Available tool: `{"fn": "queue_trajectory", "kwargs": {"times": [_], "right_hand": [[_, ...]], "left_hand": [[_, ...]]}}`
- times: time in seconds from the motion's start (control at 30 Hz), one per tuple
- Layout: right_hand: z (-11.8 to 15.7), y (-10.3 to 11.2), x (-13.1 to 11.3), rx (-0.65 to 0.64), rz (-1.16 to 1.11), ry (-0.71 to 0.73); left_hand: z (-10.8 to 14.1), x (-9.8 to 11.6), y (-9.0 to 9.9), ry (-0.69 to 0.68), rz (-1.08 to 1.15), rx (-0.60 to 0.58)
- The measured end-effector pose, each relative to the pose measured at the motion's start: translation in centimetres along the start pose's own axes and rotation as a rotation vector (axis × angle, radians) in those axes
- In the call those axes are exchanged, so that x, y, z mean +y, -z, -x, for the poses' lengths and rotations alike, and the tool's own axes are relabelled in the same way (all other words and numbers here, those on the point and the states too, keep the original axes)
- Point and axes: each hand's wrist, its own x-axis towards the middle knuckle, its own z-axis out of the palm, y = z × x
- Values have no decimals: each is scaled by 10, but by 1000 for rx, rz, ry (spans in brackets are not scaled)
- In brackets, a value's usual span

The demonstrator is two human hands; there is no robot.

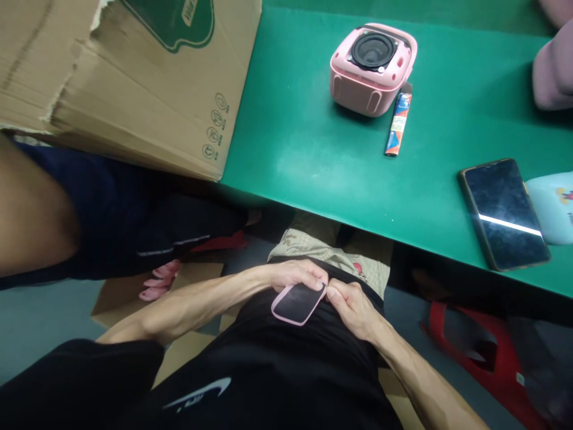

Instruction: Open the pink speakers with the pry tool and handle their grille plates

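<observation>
Held in front of my black shirt is a flat, rounded black panel with a pink rim point(298, 304). My left hand point(298, 275) grips its upper edge, and my right hand point(351, 307) pinches its right end. Both hands are below the table's front edge. Farther off on the green table point(295, 137) stands a pink portable speaker point(372, 68) with its black driver facing up. A slim orange-and-blue packet point(398, 122) lies against the speaker's right side, and a black smartphone point(504, 214) lies face up near the table's edge.
A large cardboard box point(134, 77) overhangs the table's left side. A person in dark clothing point(111, 215) stands at left. A red plastic stool point(470, 352) sits on the floor at lower right. Mauve cloth point(555, 71) and a pale blue object point(553, 206) occupy the right edge.
</observation>
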Motion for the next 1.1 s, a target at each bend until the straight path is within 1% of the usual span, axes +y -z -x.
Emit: {"fn": "queue_trajectory", "kwargs": {"times": [0.1, 0.23, 0.47, 0.7, 0.93, 1.1], "right_hand": [[1, -2, -4, 3, 44, 15], [1, -2, -6, -56, 57, 54], [-4, -2, -1, -76, -65, 26], [-5, -2, 5, -87, -96, -1], [-6, -3, 3, -46, -102, 11], [-5, 1, 1, -101, 8, 34]], "left_hand": [[0, -10, 1, -18, 0, 37], [1, -17, 3, -51, -1, 49], [4, -10, 7, -47, -93, -11], [5, -8, 5, -89, -125, -16], [4, -13, 4, -116, -120, 21], [3, -18, 2, -112, -74, 48]]}}
